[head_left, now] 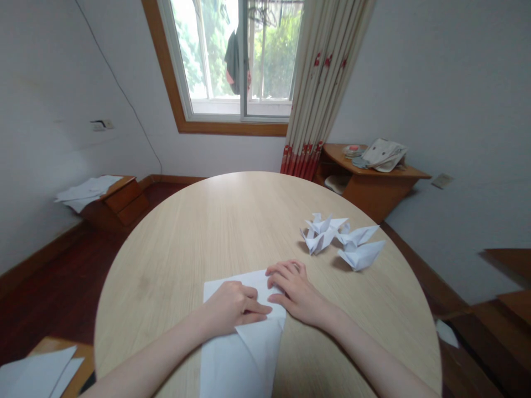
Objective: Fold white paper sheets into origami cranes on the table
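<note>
Paper sheets (39,371) lie unfolded in a pile at the lower left, on a wooden surface (58,347) beside the round table (174,243). The left hand (237,307) presses down on a folded sheet (232,359) at the table's near side, fingers partly curled and one pointing right; whether it pinches any paper cannot be told. The sheet's long axis runs away from the person, its far end pointing towards the window (269,61), its near end cut off by the picture's edge. A slanting flap covers its right part below the fingers, so folding looks begun but far from finished, with no shaped body yet. The right hand (293,292) rests on the sheet's right edge, thumb and forefinger apart, near the left fingertips. Further right, folded paper figures (362,256), apparently four, stand complete in a close group.
</note>
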A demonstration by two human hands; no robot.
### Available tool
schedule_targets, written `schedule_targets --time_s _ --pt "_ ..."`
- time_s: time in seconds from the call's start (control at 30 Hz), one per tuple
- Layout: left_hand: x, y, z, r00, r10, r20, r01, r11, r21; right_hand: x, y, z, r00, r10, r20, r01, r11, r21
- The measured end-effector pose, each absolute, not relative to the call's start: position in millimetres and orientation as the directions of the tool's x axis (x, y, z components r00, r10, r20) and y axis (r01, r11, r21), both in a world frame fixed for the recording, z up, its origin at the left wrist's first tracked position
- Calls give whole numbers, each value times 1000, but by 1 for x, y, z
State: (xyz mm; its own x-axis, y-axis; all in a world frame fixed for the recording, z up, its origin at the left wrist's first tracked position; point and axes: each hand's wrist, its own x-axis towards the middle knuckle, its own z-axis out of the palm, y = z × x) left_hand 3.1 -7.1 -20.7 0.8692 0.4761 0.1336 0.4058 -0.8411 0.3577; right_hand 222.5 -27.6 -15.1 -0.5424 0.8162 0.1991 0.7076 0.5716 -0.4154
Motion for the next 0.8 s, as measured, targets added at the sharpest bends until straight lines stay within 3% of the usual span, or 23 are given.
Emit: schedule_targets --time_s 0.17,0.33,0.57,0.8 --pt "3 -7 -17 881 458 120 397 -853 339 222 -29 -15 -538 810 233 720 585 -372" --pt "3 -6 -13 876 474 93 410 -832 374 227 -32 -2 -510 825 245 712 564 -418" --pt "3 -6 -10 869 487 85 412 -809 419 235 -41 12 -441 891 -111 839 366 -403" --pt "4 -6 -10 868 487 99 405 -808 427 228 -47 17 -475 867 -151 832 386 -399"
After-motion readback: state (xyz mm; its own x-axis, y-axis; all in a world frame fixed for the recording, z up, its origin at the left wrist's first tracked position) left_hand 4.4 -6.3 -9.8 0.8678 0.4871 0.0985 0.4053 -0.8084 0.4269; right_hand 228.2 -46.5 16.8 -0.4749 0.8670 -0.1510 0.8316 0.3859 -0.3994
